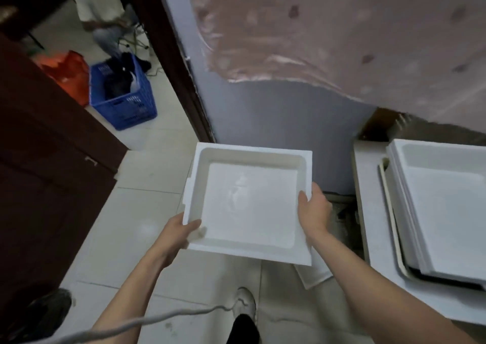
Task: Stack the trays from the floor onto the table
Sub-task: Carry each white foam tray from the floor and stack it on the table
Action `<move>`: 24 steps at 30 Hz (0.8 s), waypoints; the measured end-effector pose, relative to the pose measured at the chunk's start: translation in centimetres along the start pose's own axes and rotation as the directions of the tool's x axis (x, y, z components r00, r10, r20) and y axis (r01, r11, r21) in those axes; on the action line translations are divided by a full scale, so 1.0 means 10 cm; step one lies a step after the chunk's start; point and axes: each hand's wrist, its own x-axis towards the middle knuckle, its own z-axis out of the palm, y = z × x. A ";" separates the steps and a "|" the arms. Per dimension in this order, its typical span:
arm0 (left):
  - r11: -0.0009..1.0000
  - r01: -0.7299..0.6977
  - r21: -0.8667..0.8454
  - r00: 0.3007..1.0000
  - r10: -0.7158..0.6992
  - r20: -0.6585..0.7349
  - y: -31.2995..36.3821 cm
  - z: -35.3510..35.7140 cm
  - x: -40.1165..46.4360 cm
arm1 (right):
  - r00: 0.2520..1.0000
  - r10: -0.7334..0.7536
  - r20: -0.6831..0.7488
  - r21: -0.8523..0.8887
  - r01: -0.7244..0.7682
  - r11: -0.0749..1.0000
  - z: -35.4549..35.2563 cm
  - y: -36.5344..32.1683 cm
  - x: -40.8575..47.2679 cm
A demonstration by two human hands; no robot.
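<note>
I hold a white square tray [249, 201] in the air above the tiled floor, open side up and roughly level. My left hand [181, 234] grips its near left corner. My right hand [314, 212] grips its right rim, thumb inside the tray. On the white table [368, 212] at the right sits a stack of white trays [441, 206], partly cut off by the frame edge. The corner of another white tray [315, 272] shows on the floor under the held one.
A dark wooden door [47, 159] stands open at the left. Beyond it are a blue crate [123, 101], an orange bag [65, 72] and a seated person [102, 12]. A grey wall [263, 120] lies ahead. A cord [157, 320] crosses near my shoe [246, 301].
</note>
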 end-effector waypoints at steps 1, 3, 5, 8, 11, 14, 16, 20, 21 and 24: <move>1.000 -0.011 -0.019 1.000 0.011 0.005 0.13 0.02 -0.08 | 1.000 -0.011 -0.001 0.005 0.011 1.000 -0.15 -0.08 0.01; 0.997 -0.039 -0.062 0.999 0.040 0.017 0.37 0.11 -0.25 | 1.000 -0.025 -0.003 0.037 0.025 0.999 -0.50 -0.21 0.01; 0.991 -0.079 -0.110 0.995 0.085 0.050 0.60 0.25 -0.44 | 0.998 -0.055 -0.007 0.072 0.055 0.996 -0.91 -0.30 0.00; 0.983 -0.103 -0.154 0.985 0.123 0.124 0.85 0.51 -0.66 | 0.995 -0.086 -0.043 0.072 0.089 0.993 -1.44 -0.35 -0.02; 0.974 -0.092 -0.209 0.976 0.129 0.174 1.05 0.83 -0.89 | 0.994 -0.079 -0.071 0.048 0.082 0.995 -1.96 -0.32 -0.05; 0.950 -0.055 -0.307 0.967 0.127 0.219 1.19 1.09 -1.01 | 0.994 -0.053 -0.097 0.034 0.057 0.998 -2.36 -0.25 -0.06; 0.940 -0.051 -0.337 0.956 0.143 0.256 1.28 1.24 -1.09 | 0.993 -0.040 -0.107 0.027 0.043 0.999 -2.61 -0.19 -0.06; 0.944 -0.096 -0.316 0.933 0.196 0.302 1.49 1.54 -1.21 | 0.993 -0.028 -0.115 -0.047 0.023 0.999 -3.04 -0.08 -0.01; 0.947 -0.105 -0.303 0.930 0.202 0.307 1.53 1.58 -1.21 | 0.994 -0.030 -0.105 -0.063 0.024 0.998 -3.10 -0.07 0.00; 0.950 -0.126 -0.286 0.924 0.218 0.316 1.67 1.68 -1.24 | 0.996 -0.047 -0.074 -0.102 0.039 0.994 -3.25 -0.06 0.02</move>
